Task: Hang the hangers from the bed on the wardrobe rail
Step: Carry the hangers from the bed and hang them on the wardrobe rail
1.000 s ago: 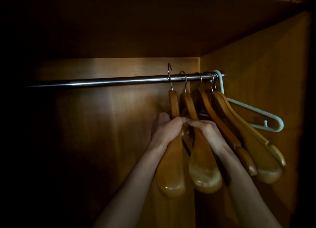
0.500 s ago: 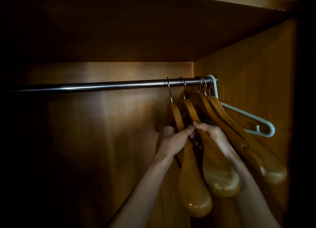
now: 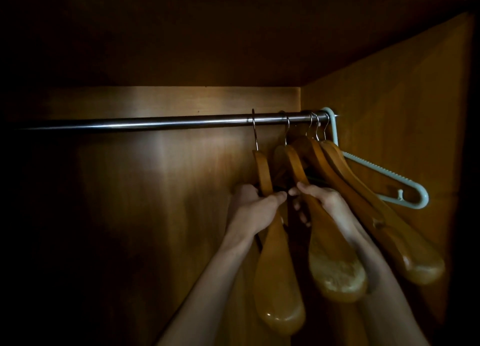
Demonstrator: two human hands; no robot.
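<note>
The leftmost wooden hanger (image 3: pixel 275 280) was gripped by the left hand (image 3: pixel 255 208); its neighbour (image 3: pixel 335 262) was clasped by the right hand (image 3: pixel 324 200), below the rail (image 3: pixel 155 123).

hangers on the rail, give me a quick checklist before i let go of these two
1. Leftmost wooden hanger hook over the rail: ok.
2. Second wooden hanger hook over the rail: ok.
3. Left hand grip on the leftmost hanger: ok, closed around it.
4. Right hand grip on the second hanger: ok.
5. Hangers free of each other behind the hands: cannot tell, too dark.
6. Pale plastic hanger seated at the rail's right end: ok.
</note>
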